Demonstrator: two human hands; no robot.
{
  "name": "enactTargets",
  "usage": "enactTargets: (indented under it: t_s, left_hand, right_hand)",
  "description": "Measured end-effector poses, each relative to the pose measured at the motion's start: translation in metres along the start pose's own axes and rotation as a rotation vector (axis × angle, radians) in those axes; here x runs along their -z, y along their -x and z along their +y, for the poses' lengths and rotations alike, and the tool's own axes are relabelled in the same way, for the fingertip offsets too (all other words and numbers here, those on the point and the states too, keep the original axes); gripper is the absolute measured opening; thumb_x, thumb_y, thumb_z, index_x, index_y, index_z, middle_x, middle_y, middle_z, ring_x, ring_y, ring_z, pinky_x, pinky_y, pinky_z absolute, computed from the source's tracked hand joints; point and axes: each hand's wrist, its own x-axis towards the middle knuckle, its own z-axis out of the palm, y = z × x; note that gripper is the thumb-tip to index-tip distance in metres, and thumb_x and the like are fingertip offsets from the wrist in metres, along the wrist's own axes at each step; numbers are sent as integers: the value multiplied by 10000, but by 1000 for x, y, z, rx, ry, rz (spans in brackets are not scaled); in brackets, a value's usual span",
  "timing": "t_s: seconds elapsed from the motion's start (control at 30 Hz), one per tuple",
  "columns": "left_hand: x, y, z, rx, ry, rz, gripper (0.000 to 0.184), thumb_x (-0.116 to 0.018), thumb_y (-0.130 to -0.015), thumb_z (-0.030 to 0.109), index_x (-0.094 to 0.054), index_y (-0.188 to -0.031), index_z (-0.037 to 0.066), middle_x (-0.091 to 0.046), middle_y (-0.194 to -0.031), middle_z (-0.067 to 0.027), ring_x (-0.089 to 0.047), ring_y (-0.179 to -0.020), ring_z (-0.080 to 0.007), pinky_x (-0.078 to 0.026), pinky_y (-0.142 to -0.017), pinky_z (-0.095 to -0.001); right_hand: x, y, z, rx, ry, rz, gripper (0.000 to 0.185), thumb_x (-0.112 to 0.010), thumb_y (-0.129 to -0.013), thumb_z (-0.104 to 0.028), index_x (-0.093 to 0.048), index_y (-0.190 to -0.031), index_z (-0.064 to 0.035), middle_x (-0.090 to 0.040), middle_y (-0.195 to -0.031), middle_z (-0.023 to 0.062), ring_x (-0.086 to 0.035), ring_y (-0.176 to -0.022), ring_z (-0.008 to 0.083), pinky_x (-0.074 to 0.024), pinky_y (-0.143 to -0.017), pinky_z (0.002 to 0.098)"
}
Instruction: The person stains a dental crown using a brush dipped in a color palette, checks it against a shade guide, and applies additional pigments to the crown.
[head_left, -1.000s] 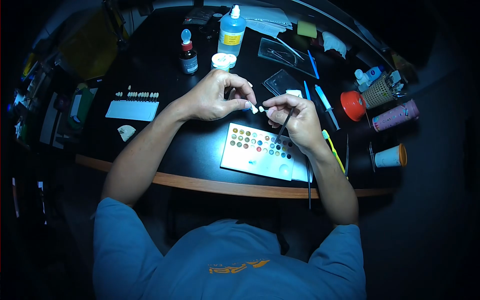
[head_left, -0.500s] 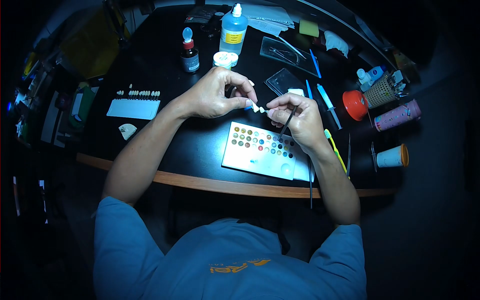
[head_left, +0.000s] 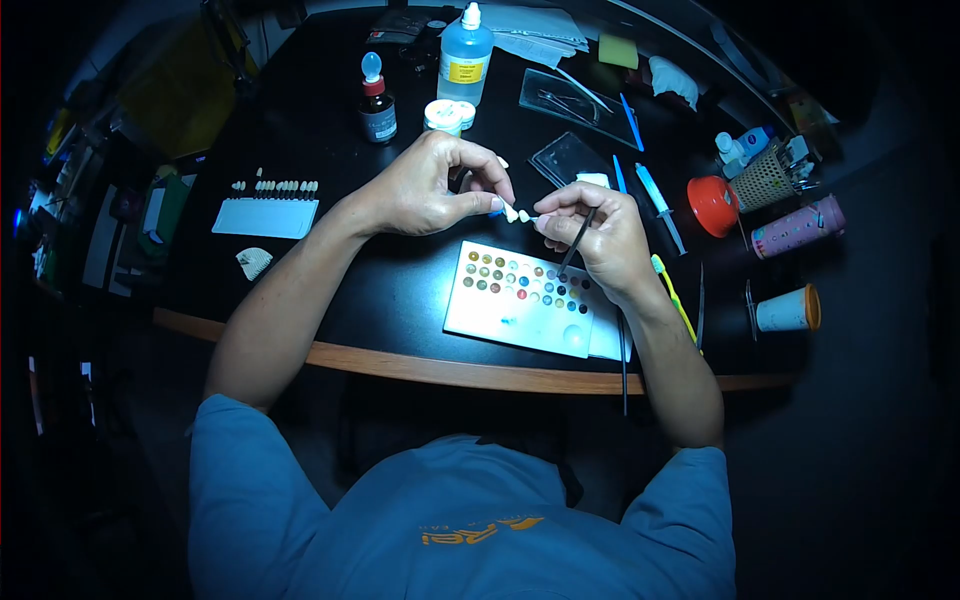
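Over the upper edge of a white paint palette (head_left: 500, 320) with rows of coloured wells, my two hands nearly meet. My left hand (head_left: 440, 190) pinches a small white tooth-shaped piece (head_left: 510, 213) between thumb and fingers, with a bit of blue beside the thumb. My right hand (head_left: 600, 235) is closed, thumb and forefinger pinching the thin stem of a second tooth-shaped piece (head_left: 524, 217). A dark slender handle (head_left: 577, 243), perhaps a brush, also passes through its fingers and slants down over the palette. Whether the two white pieces touch, I cannot tell.
To the left stand a tooth shade guide (head_left: 265, 215) and a small ridged white piece (head_left: 254, 263). Behind are a dropper bottle (head_left: 379, 115), a blue liquid bottle (head_left: 465, 65) and white jars (head_left: 445, 116). At right: syringe (head_left: 660, 205), red bowl (head_left: 712, 207), yellow toothbrush (head_left: 675, 300), cup (head_left: 785, 310).
Both hands stay almost in place, still holding the white pieces close together. The view shifts very slightly.
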Motion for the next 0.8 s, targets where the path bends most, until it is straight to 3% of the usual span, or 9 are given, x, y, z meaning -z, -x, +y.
enactTargets:
  t_s: [0.4, 0.8]
  left_hand:
    - [1, 0, 1, -17, 9, 1, 106, -798, -862, 95, -779, -948, 35, -757, -885, -68, -685, -831, -141, -531, -817, -322]
    - [1, 0, 2, -9, 3, -3, 115, -799, -862, 117, -782, -950, 45, -757, -894, -67, -681, -834, -148, -524, -833, -337]
  right_hand:
    - [2, -1, 0, 15, -2, -1, 129, -774, -851, -17, -762, -976, 13, -731, -817, 89, -710, -734, 110, -548, -666, 238]
    - [2, 0, 1, 4, 31, 4, 128, -782, -842, -22, -765, -965, 10, -708, -787, 63, -657, -681, 70, -491, -619, 214]
